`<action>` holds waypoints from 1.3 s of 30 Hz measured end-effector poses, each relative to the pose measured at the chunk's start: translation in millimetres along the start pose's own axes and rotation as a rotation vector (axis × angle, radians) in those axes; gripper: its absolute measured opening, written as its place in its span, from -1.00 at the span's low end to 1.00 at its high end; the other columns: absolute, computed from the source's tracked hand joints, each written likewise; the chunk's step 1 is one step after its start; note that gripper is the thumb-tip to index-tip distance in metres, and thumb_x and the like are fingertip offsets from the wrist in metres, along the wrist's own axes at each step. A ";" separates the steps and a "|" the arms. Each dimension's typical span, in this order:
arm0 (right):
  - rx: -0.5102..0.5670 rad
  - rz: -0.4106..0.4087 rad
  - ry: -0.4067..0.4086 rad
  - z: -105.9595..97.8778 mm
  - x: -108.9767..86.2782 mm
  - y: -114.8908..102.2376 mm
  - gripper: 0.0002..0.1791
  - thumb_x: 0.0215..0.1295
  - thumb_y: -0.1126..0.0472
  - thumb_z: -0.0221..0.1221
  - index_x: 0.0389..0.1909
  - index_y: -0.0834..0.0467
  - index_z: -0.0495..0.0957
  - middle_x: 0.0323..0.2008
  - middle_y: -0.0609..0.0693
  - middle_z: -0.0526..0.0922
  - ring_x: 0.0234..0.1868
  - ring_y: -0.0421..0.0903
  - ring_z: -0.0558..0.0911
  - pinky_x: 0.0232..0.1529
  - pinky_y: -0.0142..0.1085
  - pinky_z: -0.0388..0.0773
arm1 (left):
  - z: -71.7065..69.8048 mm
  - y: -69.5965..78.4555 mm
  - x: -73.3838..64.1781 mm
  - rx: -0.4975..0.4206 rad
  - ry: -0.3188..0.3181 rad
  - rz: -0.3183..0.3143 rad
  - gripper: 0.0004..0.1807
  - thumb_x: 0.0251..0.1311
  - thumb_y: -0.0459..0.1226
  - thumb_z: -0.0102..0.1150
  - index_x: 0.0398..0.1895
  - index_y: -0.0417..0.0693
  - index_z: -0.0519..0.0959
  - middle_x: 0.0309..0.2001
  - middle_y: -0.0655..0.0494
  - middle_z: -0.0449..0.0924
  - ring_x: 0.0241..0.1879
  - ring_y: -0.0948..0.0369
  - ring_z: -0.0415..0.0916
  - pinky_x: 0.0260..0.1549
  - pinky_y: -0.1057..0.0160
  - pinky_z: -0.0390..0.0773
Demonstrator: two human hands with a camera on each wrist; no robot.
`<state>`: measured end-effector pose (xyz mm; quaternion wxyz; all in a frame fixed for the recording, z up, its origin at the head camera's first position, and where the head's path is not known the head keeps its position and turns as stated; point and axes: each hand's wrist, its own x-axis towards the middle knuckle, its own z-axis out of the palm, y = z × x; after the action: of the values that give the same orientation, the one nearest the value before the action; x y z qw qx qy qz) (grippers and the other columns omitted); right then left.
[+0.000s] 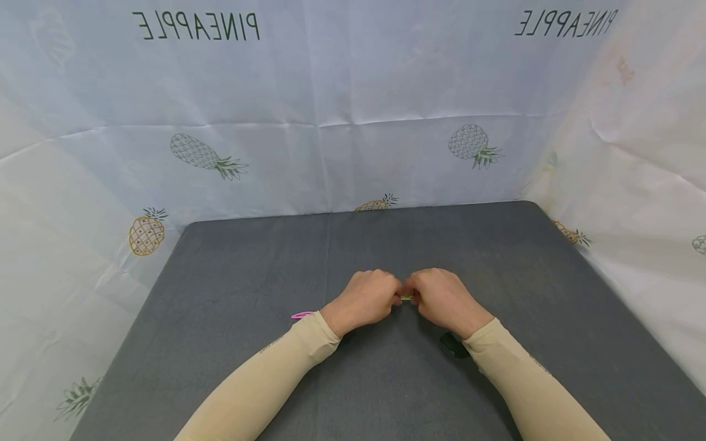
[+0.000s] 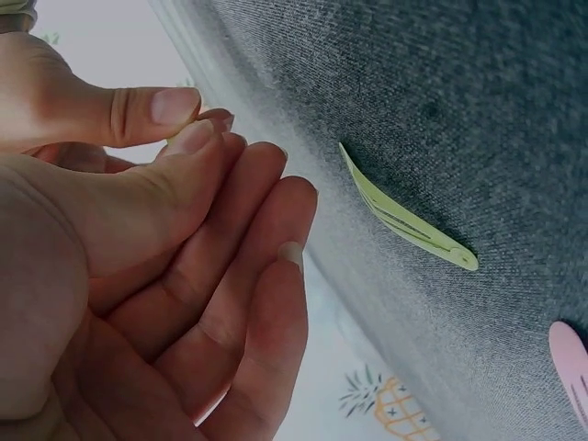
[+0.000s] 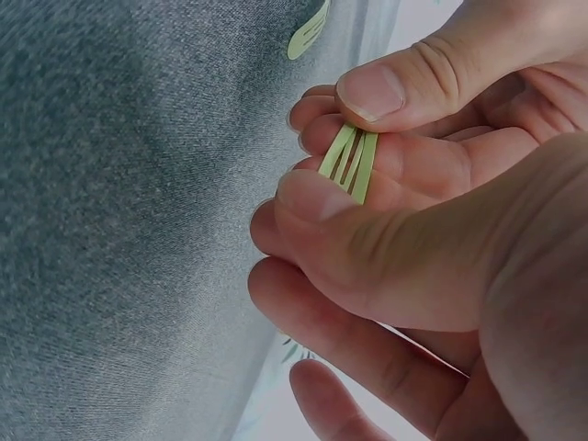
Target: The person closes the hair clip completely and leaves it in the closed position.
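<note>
A light green snap hair clip (image 3: 347, 163) is stretched between my two hands over the middle of the table. My left hand (image 1: 368, 299) pinches one end of it between thumb and finger. At the other end, the thumb and fingers of my right hand (image 1: 445, 299) grip it. Only its slotted middle shows in the right wrist view; both ends are covered by fingertips. A second green hair clip (image 2: 404, 217) lies on the table, shown in the left wrist view. Near it rests a pink hair clip (image 2: 571, 366), partly cut off by the frame edge.
The dark grey table (image 1: 248, 263) fills the space under both arms. By the right wrist lies a dark green object (image 1: 455, 345), partly covered by the sleeve. A pineapple-printed white curtain (image 1: 342, 159) hangs along the back and sides.
</note>
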<state>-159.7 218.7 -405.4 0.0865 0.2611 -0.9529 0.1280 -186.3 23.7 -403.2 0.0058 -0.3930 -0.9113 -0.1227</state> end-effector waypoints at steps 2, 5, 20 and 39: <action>0.001 -0.004 0.001 -0.1 -0.1 0.1 -0.65 0.19 0.57 0.34 -0.36 0.01 0.82 -0.43 -0.11 0.77 -0.51 -0.30 0.58 -0.40 -0.33 0.60 | -0.1 0.1 0.0 0.002 -0.004 0.000 -0.92 0.41 -0.19 0.42 -0.28 0.16 0.83 -0.55 0.21 0.59 -0.66 0.38 0.32 -0.67 0.41 0.26; 0.001 -0.008 0.002 -0.4 0.1 -0.2 -0.66 0.18 0.56 0.35 -0.39 0.01 0.81 -0.45 -0.11 0.75 -0.52 -0.30 0.56 -0.41 -0.33 0.59 | -0.1 0.1 0.1 0.007 -0.004 -0.001 -0.90 0.42 -0.19 0.42 -0.31 0.16 0.82 -0.56 0.22 0.58 -0.66 0.38 0.32 -0.67 0.40 0.26; 0.000 -0.030 0.011 -0.2 0.7 0.6 -0.59 0.16 0.62 0.27 -0.50 0.00 0.73 -0.57 -0.17 0.62 -0.58 -0.36 0.40 -0.48 -0.39 0.40 | -2.6 1.2 0.2 0.001 -0.023 0.005 -0.82 0.43 -0.18 0.41 -0.40 0.14 0.79 -0.64 0.26 0.44 -0.68 0.38 0.28 -0.69 0.40 0.20; 0.045 0.039 -0.056 -0.6 2.0 -1.2 -0.65 0.24 0.54 0.34 -0.35 -0.03 0.82 -0.46 -0.15 0.74 -0.52 -0.35 0.50 -0.41 -0.35 0.52 | -0.9 -2.1 -0.3 -0.048 -0.022 -0.007 -0.68 0.44 -0.22 0.39 -0.56 0.16 0.67 -0.68 0.28 0.26 -0.70 0.36 0.18 -0.70 0.37 0.13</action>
<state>-160.7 216.9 -404.1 0.0515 0.2478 -0.9567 0.1437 -187.7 22.0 -402.8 -0.0140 -0.3910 -0.9095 -0.1404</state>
